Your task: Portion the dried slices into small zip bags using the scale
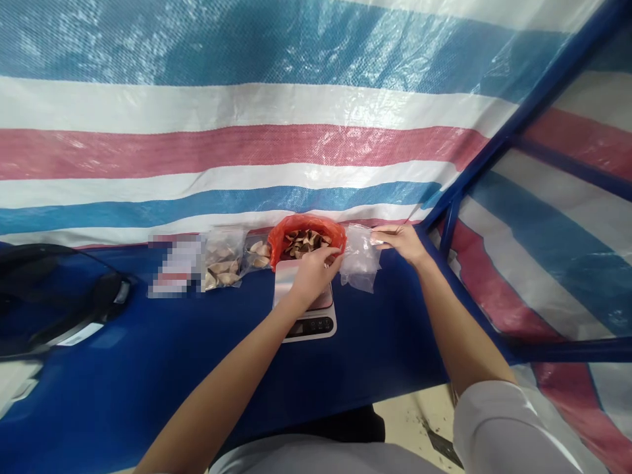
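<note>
My right hand (402, 241) is closed in a pinch on the right upper edge of a clear plastic bag (359, 260). The bag looks thin and crumpled, and no contents show in it. My left hand (316, 271) reaches across a white kitchen scale (316, 329); its thumb and fingers come together at the bag's left edge. Just behind that hand stands an open red plastic bag (279, 238) holding dried, curled brown slices (306, 241). My left hand and wrist hide part of the scale's plate.
Left of the red bag lie a clear bag (224, 260) and a smaller one (257, 253), both with pale dried pieces. A blurred-out item (176, 266) and a black strapped object (93, 303) are farther left. Blue frame bars (457, 191) edge the blue table's (197, 355) right side.
</note>
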A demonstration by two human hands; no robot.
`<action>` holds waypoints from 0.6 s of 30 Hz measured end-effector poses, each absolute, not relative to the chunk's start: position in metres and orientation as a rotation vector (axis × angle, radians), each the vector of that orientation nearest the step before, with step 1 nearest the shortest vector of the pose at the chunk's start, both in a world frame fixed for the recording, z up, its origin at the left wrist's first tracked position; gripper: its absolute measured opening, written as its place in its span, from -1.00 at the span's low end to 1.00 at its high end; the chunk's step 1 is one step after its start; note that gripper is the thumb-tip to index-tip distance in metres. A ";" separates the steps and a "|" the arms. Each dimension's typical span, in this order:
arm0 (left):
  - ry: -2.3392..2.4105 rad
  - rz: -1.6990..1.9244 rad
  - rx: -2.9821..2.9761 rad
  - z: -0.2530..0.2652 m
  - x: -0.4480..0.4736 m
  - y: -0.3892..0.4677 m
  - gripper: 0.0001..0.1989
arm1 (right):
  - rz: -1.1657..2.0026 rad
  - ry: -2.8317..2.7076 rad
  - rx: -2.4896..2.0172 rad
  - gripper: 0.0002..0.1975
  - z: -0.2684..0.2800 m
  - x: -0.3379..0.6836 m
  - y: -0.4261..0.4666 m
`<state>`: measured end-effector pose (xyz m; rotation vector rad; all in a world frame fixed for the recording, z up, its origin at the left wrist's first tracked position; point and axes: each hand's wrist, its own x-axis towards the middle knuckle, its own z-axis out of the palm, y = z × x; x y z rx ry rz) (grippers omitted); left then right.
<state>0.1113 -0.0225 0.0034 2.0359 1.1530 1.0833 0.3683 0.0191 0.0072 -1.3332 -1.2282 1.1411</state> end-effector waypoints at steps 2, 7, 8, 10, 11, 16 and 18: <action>1.129 1.073 2.262 0.001 0.116 -0.024 -0.80 | 1.153 -1.283 -1.352 -0.49 0.010 0.378 0.030; 1.029 0.782 2.749 -0.001 0.135 -0.028 -0.80 | 1.153 -1.433 -1.378 -0.53 0.013 0.383 0.059; 1.007 0.702 2.813 -0.001 0.139 -0.029 -0.81 | 1.142 -1.470 -1.389 -0.56 0.012 0.382 0.064; 0.968 0.566 2.902 -0.001 0.146 -0.029 -0.82 | 1.089 -1.551 -1.418 -0.64 0.008 0.380 0.074; 0.954 0.513 2.930 -0.002 0.149 -0.029 -0.82 | 1.051 -1.596 -1.435 -0.69 0.006 0.379 0.078; 0.980 0.361 2.980 -0.011 0.161 -0.027 -0.82 | 0.788 -1.848 -1.460 -0.86 -0.006 0.377 0.089; 0.999 0.327 2.986 -0.014 0.163 -0.028 -0.81 | 0.667 -1.942 -1.462 -0.88 -0.008 0.376 0.087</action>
